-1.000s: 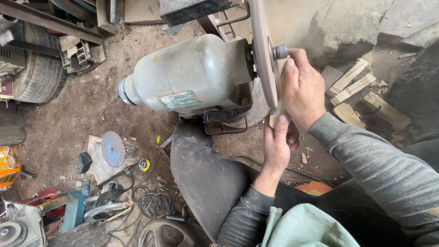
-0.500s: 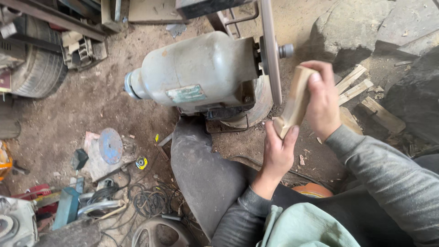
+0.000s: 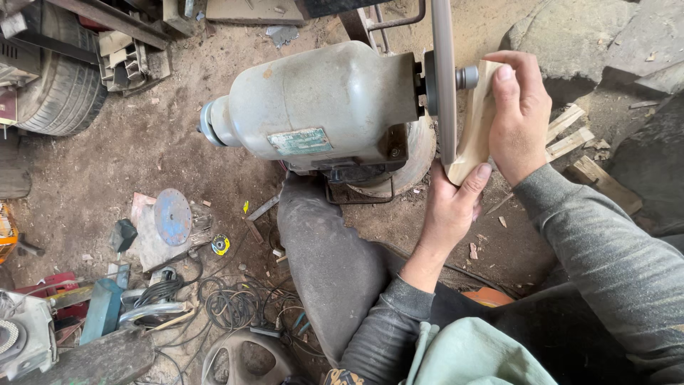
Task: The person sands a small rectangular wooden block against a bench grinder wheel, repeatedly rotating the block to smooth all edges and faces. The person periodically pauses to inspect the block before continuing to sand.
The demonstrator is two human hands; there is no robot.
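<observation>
The dirt floor [image 3: 142, 150] under me carried the grey motor [image 3: 320, 107] on its stand in the middle, with a tyre [image 3: 60, 85] at the far left. To the near left lay a round blue disc [image 3: 172, 216] on a flat plate, a small yellow roll [image 3: 221, 244] and a tangle of black cables [image 3: 235, 303]. At the far right, several cut wood pieces [image 3: 570, 135] lay beside a big stone [image 3: 570, 43].

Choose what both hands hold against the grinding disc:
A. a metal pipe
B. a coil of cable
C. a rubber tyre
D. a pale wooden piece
D: the left hand and the right hand grip a pale wooden piece beside the grinding disc.
</observation>
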